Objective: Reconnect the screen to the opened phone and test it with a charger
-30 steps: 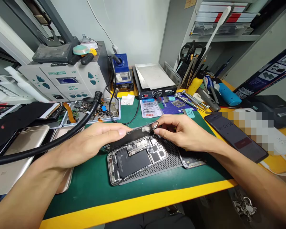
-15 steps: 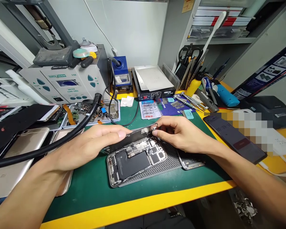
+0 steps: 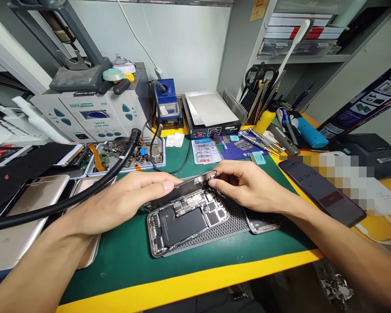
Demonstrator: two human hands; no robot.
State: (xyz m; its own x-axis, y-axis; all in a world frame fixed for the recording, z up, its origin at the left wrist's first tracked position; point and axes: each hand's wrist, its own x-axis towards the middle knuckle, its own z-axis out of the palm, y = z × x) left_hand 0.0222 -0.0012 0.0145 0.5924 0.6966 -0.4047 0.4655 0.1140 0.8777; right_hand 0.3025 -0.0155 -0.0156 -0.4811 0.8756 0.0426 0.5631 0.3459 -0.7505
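An opened phone [image 3: 184, 224] lies on a grey perforated pad [image 3: 202, 241], its black battery and circuit board showing. Along its far edge a phone screen [image 3: 164, 196] stands tilted up, inner side toward me. My left hand [image 3: 133, 193] grips the screen's left part between thumb and fingers. At the screen's right end, my right hand [image 3: 244, 184] pinches its upper corner, by a small dark part too small to name. Under the right hand lies a second phone part [image 3: 263, 224], dark and flat, partly hidden by that hand.
A thick black hose [image 3: 94, 187] crosses the left side above several phones [image 3: 22, 221]. Behind are a hot-air station [image 3: 94, 115], a tray of circuit boards [image 3: 159, 158] and a heating plate [image 3: 211, 115]. Precision screwdrivers [image 3: 259, 141] and a phone showing a timer [image 3: 322, 191] lie right.
The whole view has shifted slightly. Both hands keep their hold on the screen, which stays tilted at about the same angle.
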